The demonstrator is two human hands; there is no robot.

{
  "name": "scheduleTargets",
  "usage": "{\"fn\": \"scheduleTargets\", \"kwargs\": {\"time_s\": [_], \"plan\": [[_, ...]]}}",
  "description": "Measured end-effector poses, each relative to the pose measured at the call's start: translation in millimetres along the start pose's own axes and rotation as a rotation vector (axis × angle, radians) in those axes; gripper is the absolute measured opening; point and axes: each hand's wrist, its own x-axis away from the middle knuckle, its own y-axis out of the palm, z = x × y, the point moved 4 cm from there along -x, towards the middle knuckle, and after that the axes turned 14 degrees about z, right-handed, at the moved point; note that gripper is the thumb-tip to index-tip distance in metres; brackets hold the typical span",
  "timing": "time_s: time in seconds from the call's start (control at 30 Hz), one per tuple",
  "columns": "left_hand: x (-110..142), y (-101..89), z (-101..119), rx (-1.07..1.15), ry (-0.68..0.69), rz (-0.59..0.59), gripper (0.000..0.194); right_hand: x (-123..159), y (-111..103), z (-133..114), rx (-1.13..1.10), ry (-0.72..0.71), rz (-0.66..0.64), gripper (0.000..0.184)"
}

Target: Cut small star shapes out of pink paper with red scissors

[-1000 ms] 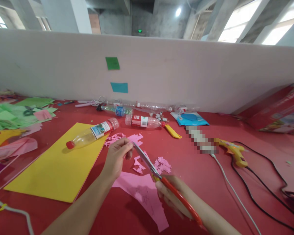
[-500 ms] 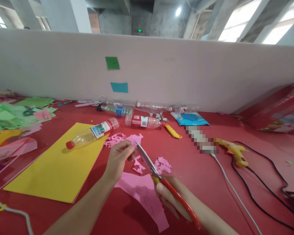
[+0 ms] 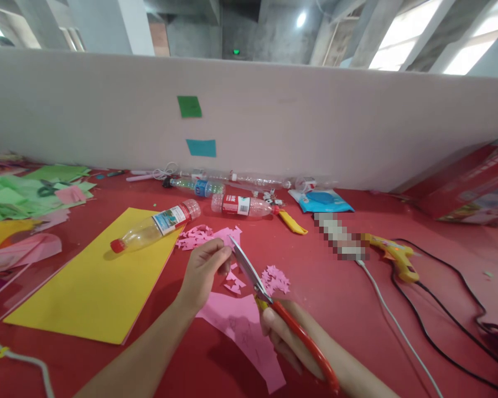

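Note:
My right hand [image 3: 284, 331] is wrapped round the red and yellow handles of a pair of scissors [image 3: 249, 268], whose blades point up and left. Their tips are close beside the fingers of my left hand [image 3: 203, 271], which is closed in a pinch; what it holds is hidden by the fingers. Behind that hand lie pink paper scraps [image 3: 197, 236], with a few more scraps [image 3: 234, 282] just under the blades. A heap of small pink paper stars [image 3: 275, 279] is right of the scissors. Below both hands rests a larger pink paper sheet [image 3: 244, 329] with pencil-like marks.
A bottle [image 3: 155, 228] lies across yellow sheets [image 3: 91, 282] at left. Further back are another bottle [image 3: 243, 205], a yellow cutter [image 3: 292, 222] and a blue packet [image 3: 321, 200]. A yellow glue gun [image 3: 394, 257] with black cable is at right. Green paper [image 3: 8, 193] piles up far left.
Both hands keep nearly the same place and grip. The scissor tips and left fingers have shifted very slightly to the right; the other things lie as before.

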Motion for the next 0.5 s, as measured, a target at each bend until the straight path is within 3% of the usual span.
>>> {"fn": "scheduleTargets", "kwargs": {"time_s": [0.1,0.3,0.5], "plan": [[0.2,0.0,-0.7,-0.002,-0.003,-0.004,0.03,-0.4,0.2,2.3,-0.03,0.043,0.014,0.047],[0.4,0.5,1.1,-0.013,-0.005,0.004,0.031,0.9,-1.8,-3.7,0.011,-0.081,0.051,0.06],[1.0,0.3,2.8,-0.012,-0.008,0.007,0.031,-2.1,-6.2,-3.3,0.046,-0.078,0.054,0.054]]}}
